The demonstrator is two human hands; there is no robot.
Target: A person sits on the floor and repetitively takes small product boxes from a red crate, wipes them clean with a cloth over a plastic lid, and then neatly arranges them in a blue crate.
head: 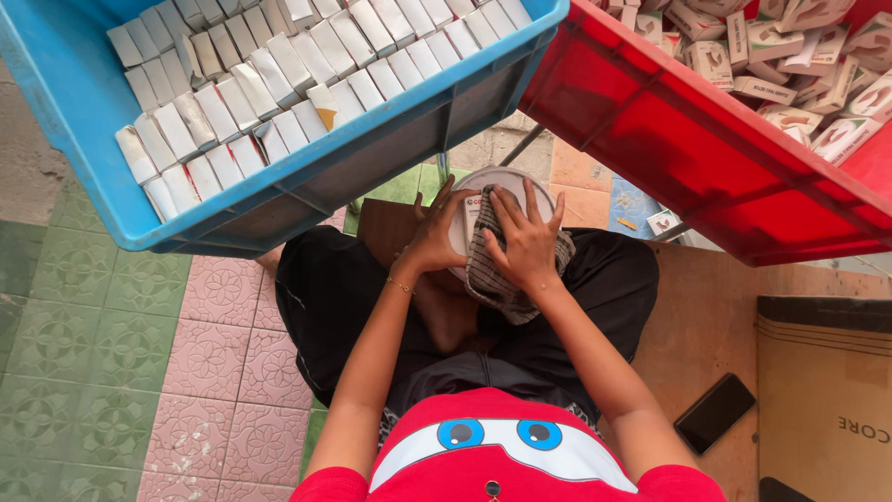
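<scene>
the left hand [435, 237] grips the left edge of a round white disc [509, 181], fingers curled around its rim, and holds it over the lap. the right hand [525, 244] lies flat with fingers spread and presses a striped grey cloth [492, 284] on the face of the disc; the cloth hangs down below this hand, toward the body. above the left hand stands a blue crate [84, 121] filled with rows of small white boxes [279, 74]. above and to the right of the right hand is a red crate [688, 149] with a loose pile of printed boxes [790, 56]. below the right hand, well apart, a black phone [714, 413] lies on a brown board, near a cardboard box [827, 390]. left of the left hand is a floor [111, 372] of pink and green tiles.
</scene>
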